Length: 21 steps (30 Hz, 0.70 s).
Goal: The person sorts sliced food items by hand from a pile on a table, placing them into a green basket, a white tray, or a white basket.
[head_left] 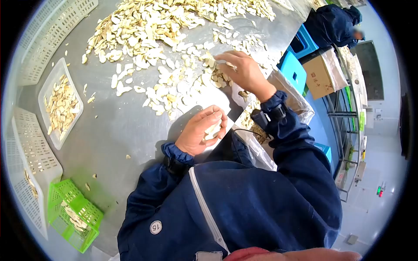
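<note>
A large heap of pale, cream-coloured dried slices [143, 30] covers the far part of the metal table, with looser slices spread towards me. My left hand [198, 132] is curled above the near table edge, its fingers closed round a few pale slices [212, 130]. Over the right side of the spread, my right hand [246, 74] reaches down with bent fingers. A pale slice [227, 64] shows at its fingers, and more slices lie just under the fingertips.
A white tray of slices [80, 104], white perforated baskets [37, 139] and a green basket [91, 206] line the left. A plastic-lined box [296, 102] stands at the table's right edge. Beyond are blue stools [294, 71], a cardboard carton [320, 76] and another person [331, 26].
</note>
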{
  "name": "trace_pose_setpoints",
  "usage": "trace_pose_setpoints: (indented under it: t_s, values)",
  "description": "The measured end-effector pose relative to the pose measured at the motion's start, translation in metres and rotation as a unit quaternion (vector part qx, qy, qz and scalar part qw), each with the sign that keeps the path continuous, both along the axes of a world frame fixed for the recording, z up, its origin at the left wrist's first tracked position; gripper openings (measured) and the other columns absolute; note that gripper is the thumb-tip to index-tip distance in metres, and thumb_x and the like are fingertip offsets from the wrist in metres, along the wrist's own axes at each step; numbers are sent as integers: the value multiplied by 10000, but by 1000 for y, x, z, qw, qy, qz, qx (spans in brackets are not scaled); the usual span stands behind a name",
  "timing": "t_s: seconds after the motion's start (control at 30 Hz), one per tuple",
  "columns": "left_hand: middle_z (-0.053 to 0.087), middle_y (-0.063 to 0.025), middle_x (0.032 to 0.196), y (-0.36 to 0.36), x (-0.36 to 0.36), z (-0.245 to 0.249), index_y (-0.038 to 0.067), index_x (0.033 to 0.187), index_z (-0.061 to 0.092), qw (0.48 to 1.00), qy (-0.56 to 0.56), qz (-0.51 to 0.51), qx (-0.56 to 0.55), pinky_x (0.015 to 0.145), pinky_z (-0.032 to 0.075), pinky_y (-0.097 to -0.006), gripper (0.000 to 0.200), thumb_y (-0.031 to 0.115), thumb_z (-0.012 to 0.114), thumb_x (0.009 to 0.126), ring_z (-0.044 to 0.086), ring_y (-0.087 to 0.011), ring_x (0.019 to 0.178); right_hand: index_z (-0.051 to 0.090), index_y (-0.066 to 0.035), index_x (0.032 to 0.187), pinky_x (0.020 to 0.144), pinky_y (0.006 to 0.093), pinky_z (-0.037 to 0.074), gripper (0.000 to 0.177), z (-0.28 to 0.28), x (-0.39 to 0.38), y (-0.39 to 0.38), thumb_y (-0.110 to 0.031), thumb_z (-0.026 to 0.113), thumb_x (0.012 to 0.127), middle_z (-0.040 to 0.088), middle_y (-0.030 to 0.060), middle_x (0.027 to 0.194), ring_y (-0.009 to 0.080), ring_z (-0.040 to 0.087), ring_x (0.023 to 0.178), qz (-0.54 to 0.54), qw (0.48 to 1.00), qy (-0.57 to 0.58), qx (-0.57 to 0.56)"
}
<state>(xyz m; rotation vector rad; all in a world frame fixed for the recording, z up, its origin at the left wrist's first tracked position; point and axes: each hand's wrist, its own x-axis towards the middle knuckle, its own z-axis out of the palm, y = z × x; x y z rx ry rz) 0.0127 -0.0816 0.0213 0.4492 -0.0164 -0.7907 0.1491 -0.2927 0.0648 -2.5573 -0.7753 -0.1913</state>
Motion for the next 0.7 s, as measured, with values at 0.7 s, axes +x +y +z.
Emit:
trace_pose_setpoints:
  t_s: [0.7]
  values:
    - [575,-58,985,0,-1,-2,50,1073,563,1000,-7,4,5,431,386,-164,203,251,558,1100,590,-85,735,669,-52,1394,777,292,572,373,11,-26,-11,-197,612,1054,796,100,913,153,761,843,-107,946,265,154]
